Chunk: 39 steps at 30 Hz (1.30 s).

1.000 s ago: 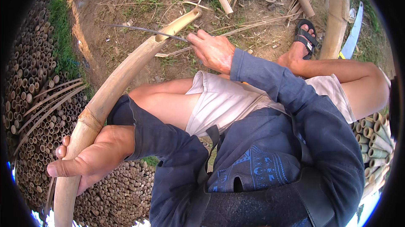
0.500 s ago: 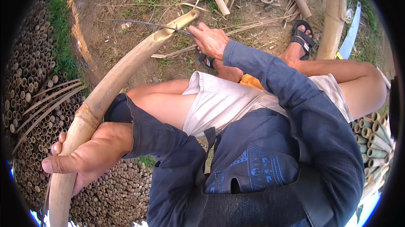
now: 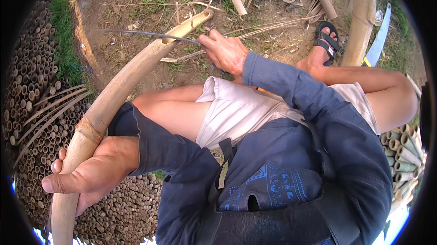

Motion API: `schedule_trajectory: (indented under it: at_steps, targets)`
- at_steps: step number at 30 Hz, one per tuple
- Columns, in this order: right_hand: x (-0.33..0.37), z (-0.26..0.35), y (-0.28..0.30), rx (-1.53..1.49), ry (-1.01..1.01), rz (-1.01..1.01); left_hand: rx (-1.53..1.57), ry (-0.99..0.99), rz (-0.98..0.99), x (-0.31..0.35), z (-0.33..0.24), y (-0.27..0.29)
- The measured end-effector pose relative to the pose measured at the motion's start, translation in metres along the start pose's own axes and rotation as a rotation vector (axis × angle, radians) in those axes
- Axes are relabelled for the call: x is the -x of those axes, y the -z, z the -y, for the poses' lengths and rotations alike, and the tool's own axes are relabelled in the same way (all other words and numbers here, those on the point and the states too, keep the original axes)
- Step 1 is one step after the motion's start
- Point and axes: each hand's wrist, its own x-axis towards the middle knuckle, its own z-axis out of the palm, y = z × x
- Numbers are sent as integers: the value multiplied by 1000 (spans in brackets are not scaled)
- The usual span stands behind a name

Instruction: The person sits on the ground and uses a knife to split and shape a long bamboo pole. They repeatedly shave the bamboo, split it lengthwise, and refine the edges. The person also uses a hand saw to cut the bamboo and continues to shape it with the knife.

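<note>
A: Judging by how things are lying, you are in a cutting step: a long, thin blade [image 3: 136,32] is crossing the bamboo pole [image 3: 119,81] where its side is opening into a pale channel [image 3: 191,23].

B: Then your next move is probably calling for a firmly braced pole and a measured stroke at that channel's edge; a slip could be spoiling the wall there.

A: Starting from the left, stacked bamboo [image 3: 38,81] is covering the ground beyond you. Your left grip [image 3: 98,167] is clasping the pole toward its lower end, just below the raised node [image 3: 88,129], with the thumb lying over the top and fingertips showing on the far side.

B: So the pole is running straight through that grip, slanting up and away to the right, and the channel is lying well apart from your left fingers.

A: Further right, your right grip [image 3: 225,53] is grasping the blade's near end and hiding any handle. It is sitting just beside the pole, apparently not touching it. Whether the blade is carrying teeth, I am not able to tell.

B: Past that, a black sandal [image 3: 327,42] is showing on your foot, a thicker bamboo length [image 3: 360,22] is showing beside it, and a pale, curved saw [image 3: 380,38] is resting at the far right, apart from both hands.
</note>
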Motion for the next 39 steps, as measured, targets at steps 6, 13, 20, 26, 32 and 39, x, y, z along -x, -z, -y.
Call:
schedule_trajectory:
  at_steps: [6, 13, 20, 26, 32, 39]
  targets:
    - [-9, -32, -14, 177, -134, -167, -57, -39, 36, 0, 2, -5]
    - [-9, -68, -28, 186, -308, -193, -26, 3, -8, -6, 13, -1]
    - [-8, -90, -39, 93, -149, -47, -17, 68, 5, -16, 35, 9]
    - [-9, -109, -48, 172, -218, -98, -68, 74, 2, -16, 46, 11]
    - [-11, -112, -48, 218, -367, -139, -95, 77, -68, -14, 51, 12]
    - [-9, -115, -47, 165, -224, -59, -110, 96, -79, -14, 57, 14]
